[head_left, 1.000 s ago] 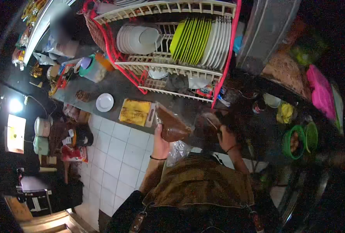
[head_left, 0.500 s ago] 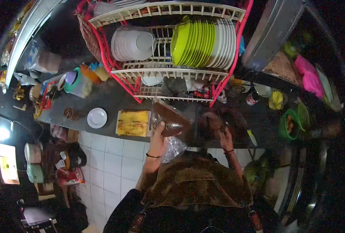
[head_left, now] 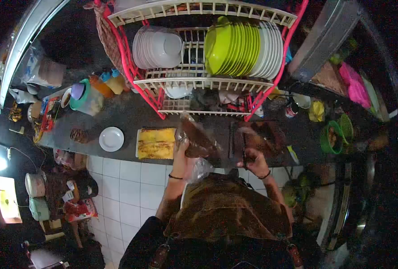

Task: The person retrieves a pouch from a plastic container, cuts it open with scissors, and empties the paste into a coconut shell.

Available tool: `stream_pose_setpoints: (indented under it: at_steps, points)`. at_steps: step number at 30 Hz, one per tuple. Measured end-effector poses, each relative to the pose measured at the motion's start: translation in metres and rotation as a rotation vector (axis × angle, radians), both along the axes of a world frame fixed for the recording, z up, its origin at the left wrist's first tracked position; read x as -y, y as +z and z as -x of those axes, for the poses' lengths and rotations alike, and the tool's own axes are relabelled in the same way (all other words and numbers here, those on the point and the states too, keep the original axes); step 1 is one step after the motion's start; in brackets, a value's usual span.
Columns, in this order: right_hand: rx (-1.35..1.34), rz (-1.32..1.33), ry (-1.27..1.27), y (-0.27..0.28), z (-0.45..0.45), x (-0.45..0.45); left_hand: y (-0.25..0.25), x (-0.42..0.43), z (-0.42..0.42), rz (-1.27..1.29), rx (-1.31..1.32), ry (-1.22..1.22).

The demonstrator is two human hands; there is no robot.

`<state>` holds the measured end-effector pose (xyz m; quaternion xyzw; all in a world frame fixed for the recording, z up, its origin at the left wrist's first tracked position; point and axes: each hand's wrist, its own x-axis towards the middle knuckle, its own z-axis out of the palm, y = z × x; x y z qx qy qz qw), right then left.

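My left hand [head_left: 181,157] grips a clear plastic bag [head_left: 196,140] filled with something brown; its loose, crumpled end hangs below the wrist. To the right, my right hand [head_left: 255,162] is held at the front edge of a dark brown board [head_left: 270,142] on the counter. Its fingers are curled together, and what they hold, if anything, is too dark to make out. Just left of the bag lies a flat yellow food [head_left: 156,143] with browned streaks, on a white rectangular base. Further left sits a small white plate [head_left: 112,139].
A pink-framed dish rack [head_left: 203,83] with white bowls and green and white plates stands behind my hands. Right of the board are a yellow-handled knife [head_left: 292,154] and a green basket [head_left: 331,136]. Bottles and tubs [head_left: 102,87] line the back left.
My right hand has moved slightly left and down, and its fingers have curled in. My left hand still holds the bag in nearly the same place. The view has shifted slightly.
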<state>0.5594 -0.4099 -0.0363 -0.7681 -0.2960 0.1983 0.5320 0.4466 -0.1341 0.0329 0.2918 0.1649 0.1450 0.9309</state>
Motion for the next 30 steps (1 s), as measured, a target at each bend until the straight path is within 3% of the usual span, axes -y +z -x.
stream_pose_setpoints:
  at_steps: [3, 7, 8, 10, 12, 16, 19, 22, 24, 30]
  points:
    - [0.122, 0.100, 0.080, 0.081, -0.001, -0.031, 0.010, -0.003, -0.002, -0.176, -0.060, 0.050]
    - [0.292, 0.131, 0.182, 0.126, -0.009, -0.046, 0.020, -0.004, 0.002, -0.217, -0.154, -0.002]
    - [0.544, 0.104, 0.217, 0.144, -0.010, -0.053, 0.025, -0.002, 0.004, -0.292, -0.193, -0.020]
    - [0.796, 0.070, 0.252, 0.148, -0.012, -0.057, 0.028, 0.001, 0.004, -0.369, -0.235, -0.033]
    - [0.323, 0.214, 0.410, 0.140, -0.014, -0.059, 0.029, 0.005, 0.003, -0.406, -0.185, -0.036]
    - [0.455, 0.232, 0.459, 0.155, -0.012, -0.061, 0.036, 0.014, 0.001, -0.483, -0.230, 0.003]
    - [0.270, 0.319, 0.473, 0.151, -0.012, -0.055, 0.010, 0.013, -0.001, -0.418, -0.244, 0.049]
    - [0.229, 0.084, 0.470, 0.136, -0.004, -0.045, 0.008, 0.016, -0.003, -0.242, -0.221, 0.155]
    - [0.081, 0.212, 0.448, 0.122, 0.002, -0.034, 0.011, 0.014, -0.002, -0.267, -0.243, 0.177]
    - [-0.028, 0.287, 0.386, 0.128, -0.006, -0.035, 0.013, 0.023, -0.004, -0.255, -0.234, 0.199]
